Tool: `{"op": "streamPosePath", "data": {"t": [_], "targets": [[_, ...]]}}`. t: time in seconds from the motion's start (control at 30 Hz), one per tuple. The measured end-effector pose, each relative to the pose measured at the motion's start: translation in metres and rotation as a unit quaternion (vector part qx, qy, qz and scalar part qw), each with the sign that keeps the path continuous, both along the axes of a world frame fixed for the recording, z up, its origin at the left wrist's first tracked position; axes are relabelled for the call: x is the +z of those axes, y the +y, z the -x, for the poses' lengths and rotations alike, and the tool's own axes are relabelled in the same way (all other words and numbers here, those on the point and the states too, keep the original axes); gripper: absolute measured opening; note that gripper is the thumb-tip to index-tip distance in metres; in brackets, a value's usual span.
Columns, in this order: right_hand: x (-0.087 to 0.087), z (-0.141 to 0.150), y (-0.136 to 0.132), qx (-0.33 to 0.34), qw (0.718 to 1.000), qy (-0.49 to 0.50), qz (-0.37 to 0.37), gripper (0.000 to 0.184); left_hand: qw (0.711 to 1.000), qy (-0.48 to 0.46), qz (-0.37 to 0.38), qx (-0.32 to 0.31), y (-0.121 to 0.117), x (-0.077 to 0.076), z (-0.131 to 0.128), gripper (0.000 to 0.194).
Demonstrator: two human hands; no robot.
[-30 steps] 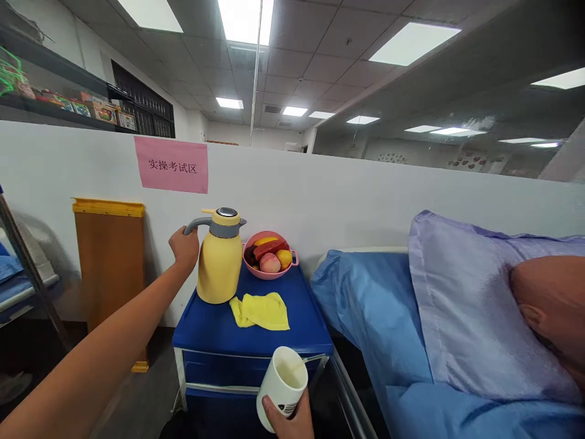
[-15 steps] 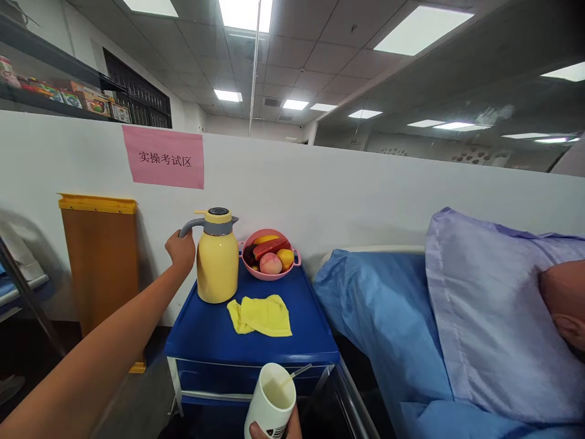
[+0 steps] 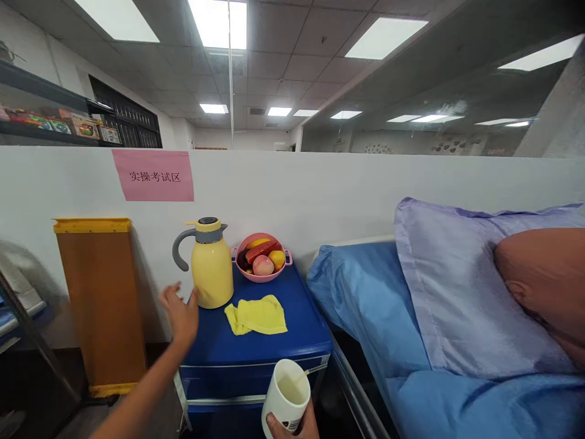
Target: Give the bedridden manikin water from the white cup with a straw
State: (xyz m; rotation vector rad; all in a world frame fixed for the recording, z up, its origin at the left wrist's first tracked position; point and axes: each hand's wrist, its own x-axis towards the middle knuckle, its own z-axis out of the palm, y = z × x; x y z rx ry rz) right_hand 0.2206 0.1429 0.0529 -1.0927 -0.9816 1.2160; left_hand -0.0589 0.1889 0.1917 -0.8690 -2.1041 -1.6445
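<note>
A yellow thermos jug (image 3: 212, 271) with a grey handle stands upright on the blue bedside cabinet (image 3: 256, 350). My left hand (image 3: 181, 314) is off the handle, just below it and beside the jug's lower body, its fingers spread. Down at the front, my right hand (image 3: 297, 427) is wrapped round a white cup (image 3: 284, 399), which is tilted slightly. A thin straw or stick (image 3: 314, 369) pokes out over the cup's rim. Between jug and cup lies a folded yellow cloth (image 3: 260, 315) on the cabinet top.
A pink basin (image 3: 261, 278) of fruit stands behind the cloth, near the white partition (image 3: 320, 201). To the right is a bed with blue bedding (image 3: 361, 292), and a manikin's head (image 3: 543, 274) on a lilac pillow (image 3: 439, 262). A brown board (image 3: 98, 305) leans at the left.
My left hand has let go of the jug's handle and dropped down toward me, opening. The jug stays on the cabinet. The view has turned a little to the right.
</note>
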Motion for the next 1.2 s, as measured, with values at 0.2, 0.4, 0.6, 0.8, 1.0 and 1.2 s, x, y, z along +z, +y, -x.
{"op": "streamPosePath", "data": {"t": [0.2,0.4,0.6,0.8,1.0,1.2], "targets": [[0.038,-0.033,0.000,-0.011,0.999,-0.023,-0.029,0.074,0.893,0.176,0.249,-0.332,0.005,-0.057,-0.091,0.051],[0.049,-0.076,-0.007,-0.058,0.995,-0.039,-0.078,0.075,0.892,0.032,0.312,-0.325,0.044,-0.034,-0.106,0.045],[0.072,-0.120,-0.004,-0.080,0.990,-0.032,-0.114,0.079,0.905,-0.058,0.264,-0.329,0.025,-0.028,-0.154,0.034],[0.131,-0.188,-0.001,-0.067,0.987,-0.053,-0.138,0.072,0.679,-0.539,0.053,-0.496,-0.024,-0.011,-0.256,0.054],[0.191,-0.280,-0.005,-0.066,0.969,-0.141,-0.194,0.065,0.581,-0.597,0.021,-0.552,-0.030,0.011,-0.351,0.060],[0.228,-0.375,0.005,-0.147,0.952,-0.196,-0.181,0.061,0.523,-0.601,0.047,-0.602,-0.015,0.029,-0.431,0.064]]}}
